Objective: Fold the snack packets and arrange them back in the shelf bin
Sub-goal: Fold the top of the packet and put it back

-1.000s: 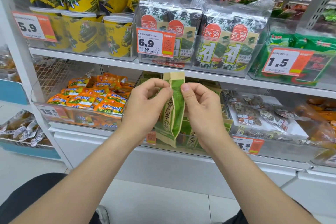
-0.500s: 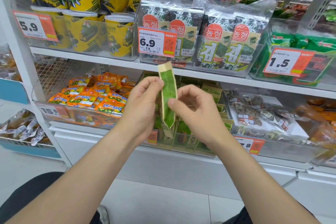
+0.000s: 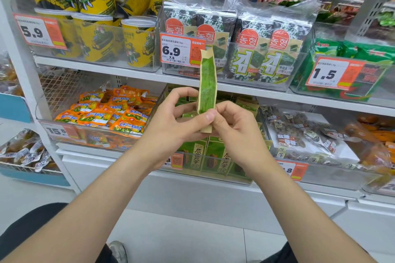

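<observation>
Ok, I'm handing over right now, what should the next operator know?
Left hand pinches the lower end of the flat green-and-tan snack packet, held upright in front of the shelf.
Right hand pinches the same end.
Clear plastic shelf bin behind the hands holds matching green packets standing upright.
Done: this packet looks folded lengthwise into a narrow strip.
Left: set it in the bin; whether others need folding, cannot tell.

A white upper shelf [image 3: 96,66] carries clear bins of yellow canisters [image 3: 139,42], seaweed packs [image 3: 256,55] and green bags [image 3: 342,49]. On the lower shelf [image 3: 96,157] sit, side by side, bins of orange sachets [image 3: 102,113], green-and-tan snack packets [image 3: 213,156] and clear-bagged dark snacks [image 3: 299,134].
</observation>
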`<state>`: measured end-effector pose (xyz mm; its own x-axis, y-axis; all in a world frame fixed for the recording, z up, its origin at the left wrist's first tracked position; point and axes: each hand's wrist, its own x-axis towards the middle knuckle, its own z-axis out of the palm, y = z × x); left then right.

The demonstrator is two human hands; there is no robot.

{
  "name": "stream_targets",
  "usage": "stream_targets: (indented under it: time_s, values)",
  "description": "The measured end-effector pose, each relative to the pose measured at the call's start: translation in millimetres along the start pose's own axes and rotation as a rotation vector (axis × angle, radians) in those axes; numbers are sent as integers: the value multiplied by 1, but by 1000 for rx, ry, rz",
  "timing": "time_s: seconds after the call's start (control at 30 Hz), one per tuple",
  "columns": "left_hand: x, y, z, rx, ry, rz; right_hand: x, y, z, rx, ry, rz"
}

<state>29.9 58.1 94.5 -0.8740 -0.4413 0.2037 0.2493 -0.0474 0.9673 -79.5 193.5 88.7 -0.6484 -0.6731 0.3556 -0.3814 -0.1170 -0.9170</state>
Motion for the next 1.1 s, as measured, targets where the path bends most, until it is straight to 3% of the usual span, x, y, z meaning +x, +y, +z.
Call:
stream_targets:
  time_s: [0.17,0.47,0.67,0.8,0.97,1.1]
  values:
    - [-1,3,-12,29,-72,-28,-1,0,-6,113,-17,83]
    - [0,1,-18,58,17,-96,-3,-8,-9,133,-56,137]
    - [5,-1,-15,-124,3,-239,0,-3,-11,26,-179,87]
    - [6,-5,-16,-86,77,-212,2,-11,-14,135,-77,209]
    - [-1,-3,-10,97,61,-119,1,-3,-10,-213,2,115]
    - [-3,-2,-4,32,81,-148,2,5,-5,-427,191,-29]
